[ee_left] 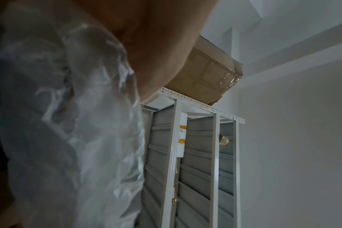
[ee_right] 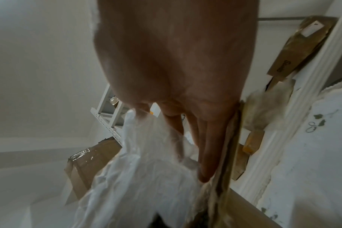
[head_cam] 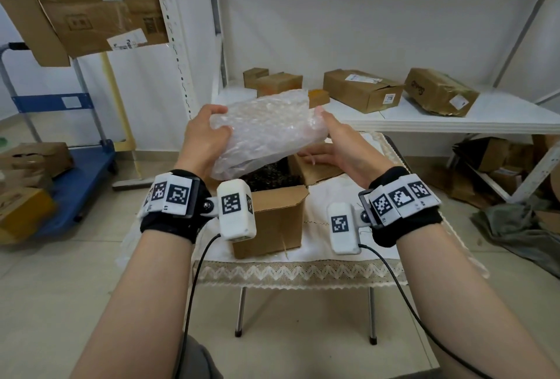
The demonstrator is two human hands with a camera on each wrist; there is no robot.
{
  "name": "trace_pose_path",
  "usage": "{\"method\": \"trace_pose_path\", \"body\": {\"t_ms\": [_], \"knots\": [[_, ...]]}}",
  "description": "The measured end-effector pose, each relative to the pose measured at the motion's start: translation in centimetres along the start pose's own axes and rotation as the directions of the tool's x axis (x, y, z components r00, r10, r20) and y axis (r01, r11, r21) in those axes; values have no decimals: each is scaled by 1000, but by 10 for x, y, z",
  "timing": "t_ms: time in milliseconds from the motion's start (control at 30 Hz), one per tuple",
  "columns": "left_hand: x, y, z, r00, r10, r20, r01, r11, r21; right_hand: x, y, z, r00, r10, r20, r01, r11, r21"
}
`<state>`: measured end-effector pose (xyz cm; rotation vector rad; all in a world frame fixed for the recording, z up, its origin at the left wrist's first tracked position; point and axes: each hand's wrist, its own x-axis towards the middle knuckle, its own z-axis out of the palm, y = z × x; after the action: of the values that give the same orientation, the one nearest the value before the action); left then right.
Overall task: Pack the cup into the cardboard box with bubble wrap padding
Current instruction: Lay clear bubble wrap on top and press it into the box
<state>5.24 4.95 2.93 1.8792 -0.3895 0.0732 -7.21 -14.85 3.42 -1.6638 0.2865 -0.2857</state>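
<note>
A crumpled bundle of clear bubble wrap [head_cam: 266, 133] hangs tilted just above an open cardboard box [head_cam: 272, 221]. My left hand [head_cam: 203, 139] grips the bundle's left end, thumb in front and fingers curled over the top. My right hand [head_cam: 339, 145] supports the right end, thumb up on the wrap and fingers stretched straight beneath it. In the right wrist view those straight fingers [ee_right: 211, 146] lie along the wrap [ee_right: 142, 177]. The left wrist view shows the wrap [ee_left: 78, 123] against my palm [ee_left: 146, 46]. Dark filler [head_cam: 269, 177] lies inside the box. No cup is visible.
The box stands on a small folding table with a lace-edged cloth [head_cam: 303, 269]. Behind it, a low white shelf [head_cam: 454, 118] carries several cardboard boxes [head_cam: 360, 89]. A blue cart [head_cam: 75, 172] with boxes stands left, a metal rack post [head_cam: 178, 45] behind it.
</note>
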Motion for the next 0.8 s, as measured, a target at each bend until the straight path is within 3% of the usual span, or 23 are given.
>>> {"method": "trace_pose_path", "body": {"t_ms": [100, 200, 267, 333, 500, 633, 800], "knots": [[4, -5, -3, 998, -26, 64, 13, 982, 190, 4, 8, 1, 999, 0, 39, 6, 987, -160], [0, -5, -8, 988, 68, 140, -124, 887, 445, 6, 14, 0, 995, -26, 92, 61, 912, -407], [-4, -1, -11, 964, 146, 222, -242, 829, 505, 6, 14, 1, 990, -37, 138, 104, 850, -516], [-5, 0, -14, 941, 124, 314, -274, 824, 496, 3, 13, 4, 982, -39, 187, 141, 809, -571], [-7, -4, -15, 872, -43, 488, -245, 824, 511, 5, 17, 6, 975, -63, 214, 180, 787, -590], [-3, -7, -13, 835, -125, 535, -239, 795, 558, 7, 18, 9, 972, -66, 226, 187, 798, -573], [-3, -7, -8, 800, -201, 566, -294, 691, 661, 3, 16, 12, 968, -92, 234, 205, 825, -527]]}}
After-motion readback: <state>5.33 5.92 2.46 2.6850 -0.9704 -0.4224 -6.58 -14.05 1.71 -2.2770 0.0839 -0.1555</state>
